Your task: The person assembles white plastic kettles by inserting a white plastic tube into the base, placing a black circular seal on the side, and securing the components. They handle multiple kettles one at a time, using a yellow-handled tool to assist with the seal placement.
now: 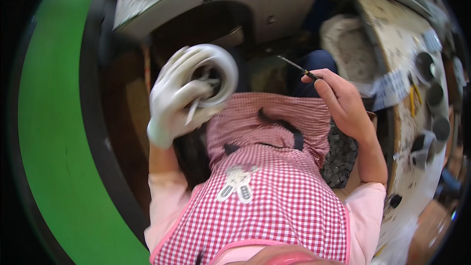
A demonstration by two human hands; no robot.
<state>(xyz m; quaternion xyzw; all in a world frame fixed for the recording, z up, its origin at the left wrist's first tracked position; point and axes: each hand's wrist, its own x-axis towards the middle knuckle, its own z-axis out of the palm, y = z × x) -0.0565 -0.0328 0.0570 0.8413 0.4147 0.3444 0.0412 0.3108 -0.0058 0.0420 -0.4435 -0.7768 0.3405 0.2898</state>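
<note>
My left hand [179,93], in a white glove, grips a white round hollow part [226,71]. Its open side faces up and shows a dark inside, blurred by motion. A short white strip [192,112] sticks out by the glove's fingers; whether it belongs to the part I cannot tell. My bare right hand [341,99] is closed around the dark handle of a thin screwdriver [294,65]. The metal shaft points up and left, toward the white part but apart from it. Both hands are held above my lap, over a red checked apron [274,181].
A green conveyor belt [54,118] runs along the left, dark-edged. At the right stands a worn workbench [392,17] with a paper sheet [391,90], a yellow-handled tool [414,99] and several dark round pieces. Small dark parts [338,159] fill a box beside my right forearm.
</note>
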